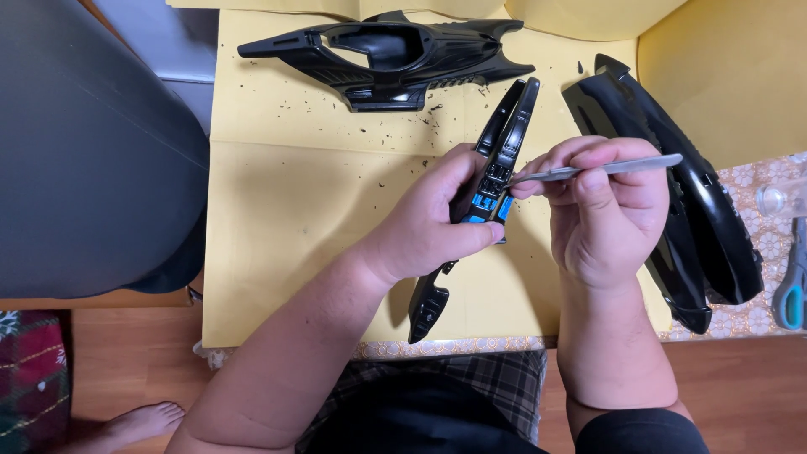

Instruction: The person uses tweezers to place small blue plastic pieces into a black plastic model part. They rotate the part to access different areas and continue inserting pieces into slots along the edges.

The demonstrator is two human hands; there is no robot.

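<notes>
**Trimming a slim black model part over the yellow paper**

We held the long black part [492, 181] in our left hand [429, 223], fingers wrapped round its middle, thumb pressed against the side with the blue patches. The part stood raised above the yellow paper [286, 227], its forked upper end pointing away from us and its lower end hanging near the paper's front edge. Our right hand [601, 210] was closed round a slim grey metal tool [597, 170], and the tool's tip met the part just above the blue patches.

We judged the part light and stiff but thin, so likely to snap or flex at its narrow ends (the two prongs at the top looked the weakest). The middle, where the section is thickest, seemed the safest place to grip; its glossy surface might slip under a loose hold.

Behind the part, at the far side of the paper, lay a larger black hollow body shell [391, 52], with dark shavings [437, 113] scattered between it and the part. To the right of the part, two long curved black panels [672, 193] lay side by side, half off the paper. Beyond them, at the table's right edge, we saw blue-handled scissors [792, 290].
</notes>
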